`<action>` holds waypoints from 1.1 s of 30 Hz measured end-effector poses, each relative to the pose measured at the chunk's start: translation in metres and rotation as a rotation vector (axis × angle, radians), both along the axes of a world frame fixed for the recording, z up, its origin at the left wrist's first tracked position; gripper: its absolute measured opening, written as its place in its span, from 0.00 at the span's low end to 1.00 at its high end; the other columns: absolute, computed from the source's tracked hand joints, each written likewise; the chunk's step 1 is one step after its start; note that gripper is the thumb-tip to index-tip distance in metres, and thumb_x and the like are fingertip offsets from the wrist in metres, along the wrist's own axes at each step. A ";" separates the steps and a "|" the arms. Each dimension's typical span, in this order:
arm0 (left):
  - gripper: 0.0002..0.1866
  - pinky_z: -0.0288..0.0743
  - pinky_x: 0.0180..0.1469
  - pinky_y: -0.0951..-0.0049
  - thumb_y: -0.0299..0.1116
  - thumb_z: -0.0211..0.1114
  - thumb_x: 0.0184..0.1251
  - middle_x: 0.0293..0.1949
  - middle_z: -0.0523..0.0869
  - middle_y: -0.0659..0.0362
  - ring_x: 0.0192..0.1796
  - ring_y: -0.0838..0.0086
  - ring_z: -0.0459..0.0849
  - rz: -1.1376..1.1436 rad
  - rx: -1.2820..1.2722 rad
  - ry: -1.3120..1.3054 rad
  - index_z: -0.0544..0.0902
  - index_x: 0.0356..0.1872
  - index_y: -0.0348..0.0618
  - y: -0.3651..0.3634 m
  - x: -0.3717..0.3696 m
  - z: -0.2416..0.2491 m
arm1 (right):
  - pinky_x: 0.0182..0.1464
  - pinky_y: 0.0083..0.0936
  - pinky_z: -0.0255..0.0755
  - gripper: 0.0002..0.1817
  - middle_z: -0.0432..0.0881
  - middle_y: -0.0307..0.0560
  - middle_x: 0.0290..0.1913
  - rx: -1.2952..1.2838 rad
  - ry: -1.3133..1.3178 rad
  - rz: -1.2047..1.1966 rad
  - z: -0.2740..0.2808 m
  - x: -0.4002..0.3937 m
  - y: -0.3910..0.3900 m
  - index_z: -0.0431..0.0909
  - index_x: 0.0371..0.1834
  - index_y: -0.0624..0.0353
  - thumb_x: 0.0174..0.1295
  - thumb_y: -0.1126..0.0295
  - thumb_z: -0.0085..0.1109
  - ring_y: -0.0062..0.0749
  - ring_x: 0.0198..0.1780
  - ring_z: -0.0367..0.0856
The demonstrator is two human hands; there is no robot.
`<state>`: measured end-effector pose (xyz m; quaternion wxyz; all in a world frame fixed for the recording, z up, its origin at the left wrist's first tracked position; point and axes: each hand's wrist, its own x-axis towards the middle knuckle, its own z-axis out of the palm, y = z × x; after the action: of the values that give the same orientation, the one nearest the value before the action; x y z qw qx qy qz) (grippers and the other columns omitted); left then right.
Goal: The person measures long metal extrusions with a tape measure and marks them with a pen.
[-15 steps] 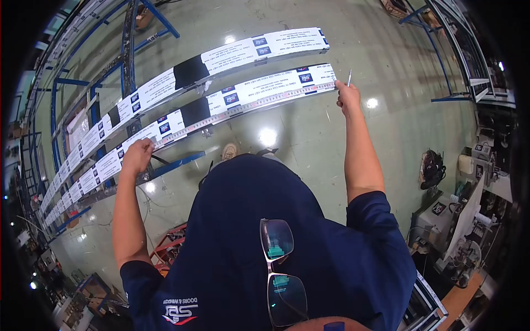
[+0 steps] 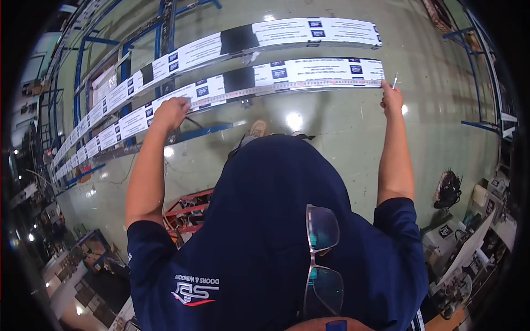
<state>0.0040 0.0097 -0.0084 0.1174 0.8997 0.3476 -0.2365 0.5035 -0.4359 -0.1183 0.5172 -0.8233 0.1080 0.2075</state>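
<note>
A tape measure (image 2: 287,85) is stretched along the near edge of a long profile (image 2: 317,71) wrapped in white printed film with a black band. My left hand (image 2: 172,113) rests on this profile, fingers closed on the tape measure at the left end of its visible blade; any case is hidden. At the profile's right end, my right hand (image 2: 392,99) pinches the tape's other end against the edge. A slim pen-like tool (image 2: 395,80) sticks up from the right hand's fingers. Behind lies a second wrapped profile (image 2: 287,34), roughly parallel.
Blue metal frames (image 2: 207,131) support the profiles on the left. Below my left arm stands a red metal frame (image 2: 190,212). On the right are a dark backpack (image 2: 448,188) on the green floor (image 2: 331,127) and machinery (image 2: 441,234). Glasses (image 2: 323,259) hang at my collar.
The view has shifted, so the profiles and both hands appear farther right and more level. Both hands keep about the same places along the near profile, with the tape still stretched between them.
</note>
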 end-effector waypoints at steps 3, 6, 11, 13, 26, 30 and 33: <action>0.18 0.79 0.56 0.50 0.48 0.55 0.77 0.50 0.88 0.45 0.53 0.45 0.85 -0.015 0.006 0.025 0.85 0.50 0.48 0.001 0.002 -0.005 | 0.17 0.25 0.60 0.17 0.70 0.36 0.24 -0.077 -0.200 -0.108 0.009 -0.006 0.005 0.78 0.49 0.59 0.67 0.58 0.65 0.21 0.18 0.66; 0.17 0.80 0.58 0.50 0.47 0.55 0.76 0.53 0.88 0.49 0.55 0.48 0.85 -0.007 -0.008 0.092 0.87 0.52 0.53 0.003 0.001 -0.011 | 0.18 0.25 0.61 0.21 0.75 0.41 0.28 0.109 -0.237 -0.222 0.007 0.000 0.001 0.71 0.62 0.61 0.71 0.63 0.58 0.22 0.19 0.67; 0.17 0.80 0.58 0.49 0.48 0.55 0.75 0.52 0.88 0.47 0.56 0.48 0.85 0.006 -0.011 0.108 0.87 0.51 0.54 -0.001 0.001 -0.012 | 0.20 0.24 0.63 0.23 0.81 0.50 0.37 0.283 -0.378 -0.199 0.086 -0.071 0.042 0.64 0.70 0.59 0.72 0.72 0.46 0.23 0.20 0.66; 0.17 0.80 0.58 0.49 0.48 0.56 0.75 0.52 0.88 0.47 0.56 0.47 0.85 0.008 -0.025 0.084 0.88 0.51 0.54 0.000 0.003 -0.010 | 0.21 0.25 0.64 0.25 0.81 0.53 0.39 0.256 -0.462 -0.225 0.106 -0.088 0.046 0.64 0.72 0.57 0.71 0.74 0.43 0.22 0.20 0.65; 0.17 0.82 0.54 0.49 0.47 0.57 0.76 0.50 0.87 0.49 0.54 0.44 0.84 -0.042 0.007 0.029 0.90 0.49 0.52 -0.003 -0.005 -0.014 | 0.62 0.36 0.75 0.23 0.85 0.52 0.56 -0.171 -0.890 0.758 0.080 -0.184 0.118 0.78 0.59 0.58 0.58 0.85 0.59 0.45 0.60 0.83; 0.16 0.82 0.52 0.48 0.47 0.59 0.74 0.47 0.87 0.47 0.50 0.45 0.85 -0.075 -0.018 -0.002 0.89 0.44 0.48 0.004 -0.012 -0.018 | 0.57 0.45 0.74 0.27 0.85 0.51 0.47 -0.061 -1.010 0.995 0.032 -0.201 0.136 0.82 0.53 0.55 0.45 0.85 0.62 0.53 0.53 0.82; 0.15 0.79 0.52 0.48 0.45 0.60 0.74 0.43 0.88 0.47 0.47 0.46 0.85 -0.126 0.007 -0.073 0.89 0.40 0.46 0.007 -0.014 -0.028 | 0.53 0.45 0.73 0.25 0.85 0.50 0.42 -0.101 -1.033 0.956 0.027 -0.198 0.141 0.83 0.50 0.54 0.46 0.85 0.62 0.53 0.50 0.81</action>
<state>-0.0099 0.0169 -0.0368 0.1117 0.9283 0.2866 -0.2090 0.3059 -0.2950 -0.0918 0.3155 -0.7967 -0.5153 -0.0106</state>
